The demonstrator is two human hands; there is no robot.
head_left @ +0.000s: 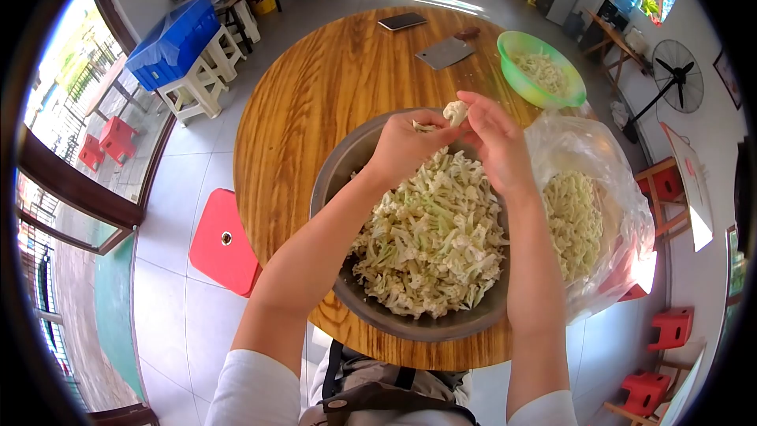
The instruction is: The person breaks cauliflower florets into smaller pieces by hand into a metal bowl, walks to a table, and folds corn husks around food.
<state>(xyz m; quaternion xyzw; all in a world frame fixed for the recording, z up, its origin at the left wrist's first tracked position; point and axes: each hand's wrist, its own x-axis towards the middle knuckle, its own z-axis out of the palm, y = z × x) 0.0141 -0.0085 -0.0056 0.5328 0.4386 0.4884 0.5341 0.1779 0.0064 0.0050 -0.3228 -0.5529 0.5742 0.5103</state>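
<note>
In the upper centre of my feed, the right hand (pixel 501 142) has its fingers pinched on a cauliflower floret (pixel 456 113); whether the left hand (pixel 404 143) grips, I can't tell. A slack pinch could drop it outside the metal bowl (pixel 328 183).

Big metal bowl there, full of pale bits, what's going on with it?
A person's left hand and right hand have a small cauliflower floret between them, over the far side of the metal bowl. Cauliflower pieces are heaped inside. More pale bits sit in the clear bag and green bowl.
</note>
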